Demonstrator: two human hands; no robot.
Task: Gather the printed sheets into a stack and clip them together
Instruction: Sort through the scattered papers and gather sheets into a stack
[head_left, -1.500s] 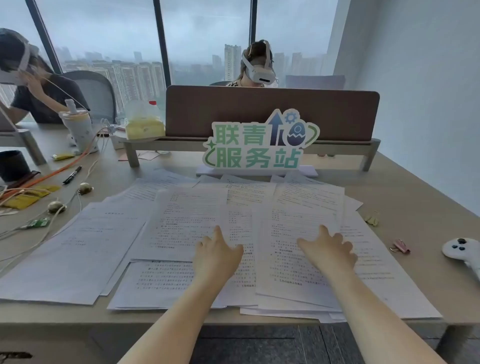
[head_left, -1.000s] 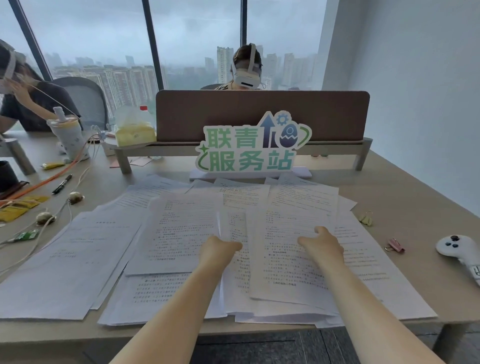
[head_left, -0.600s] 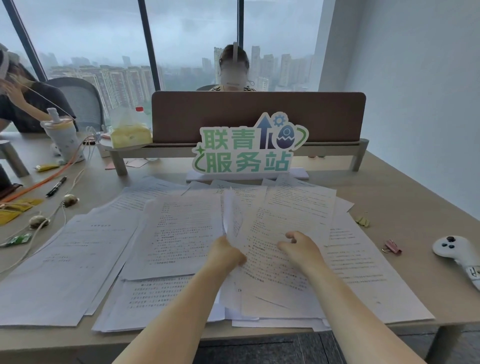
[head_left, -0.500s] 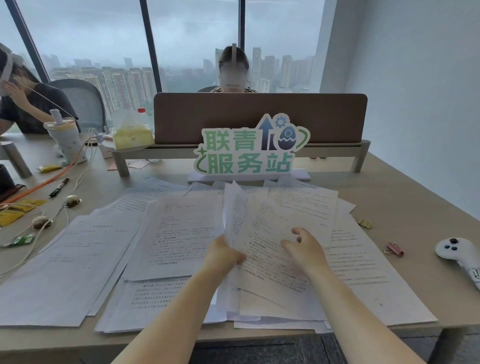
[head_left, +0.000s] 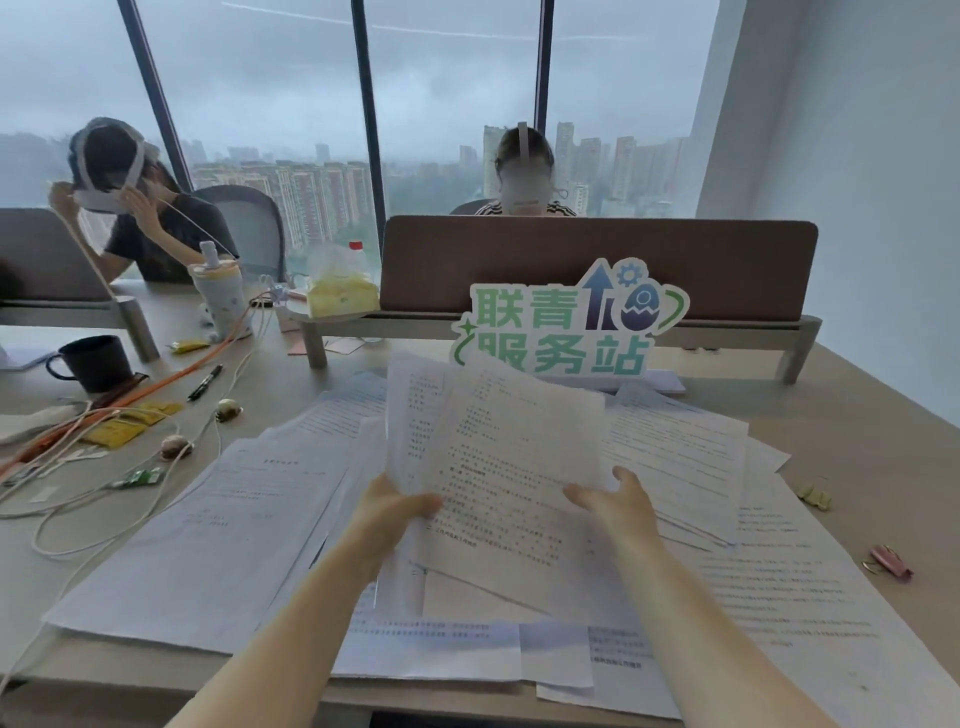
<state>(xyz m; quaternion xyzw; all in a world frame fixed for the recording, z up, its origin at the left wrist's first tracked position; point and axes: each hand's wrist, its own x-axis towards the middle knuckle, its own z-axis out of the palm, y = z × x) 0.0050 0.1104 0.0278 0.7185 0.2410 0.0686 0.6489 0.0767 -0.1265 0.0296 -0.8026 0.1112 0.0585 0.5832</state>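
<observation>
— Right, start big: the desk (head_left: 857, 415) is carpeted with printed sheets (head_left: 218, 545), fanned out flat and overlapping from the left edge across to the right, so nothing resembling a stack exists yet.

— And the raised bunch in the middle?

— That's the gathering underway, I'd say. A few lifted sheets (head_left: 509, 467) are tilted up off the pile, top edges leaning towards the green sign (head_left: 566, 322) (probably so the loose pages can be squared against each other).

— Who's holding them?

— The left hand (head_left: 395, 512) pinches their lower left edge, thumb on the front face. The right hand (head_left: 618, 501) sits at the right edge with fingers spread and loose; it looks like a steadying touch, not a clamp.

— Clips?

— Off to the right, well apart from both hands: a pink binder clip (head_left: 891, 561) lies on the sheets' far margin, and a small yellowish clip (head_left: 814, 496) rests on bare desk beyond. Parked there, presumably, until the stack is ready.
</observation>
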